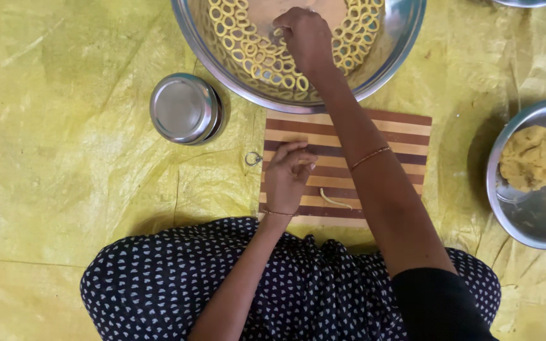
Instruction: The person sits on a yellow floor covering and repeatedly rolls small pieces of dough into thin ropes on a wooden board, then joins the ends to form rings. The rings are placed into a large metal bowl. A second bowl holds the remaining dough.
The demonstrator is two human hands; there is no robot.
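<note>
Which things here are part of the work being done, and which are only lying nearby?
In use: right hand at dough rings in big steel pan; left hand on striped board; dough strip; dough bowl.
Lying about: small steel container, yellow sheet.

Your right hand [304, 35] is reaching into the wide steel platter [393, 50], fingers pinched among the yellow dough rings [257, 57] lying flat in rows. Your left hand [287, 173] is resting on the striped wooden board [399, 136], just beside a thin dough strand [335, 201].
</note>
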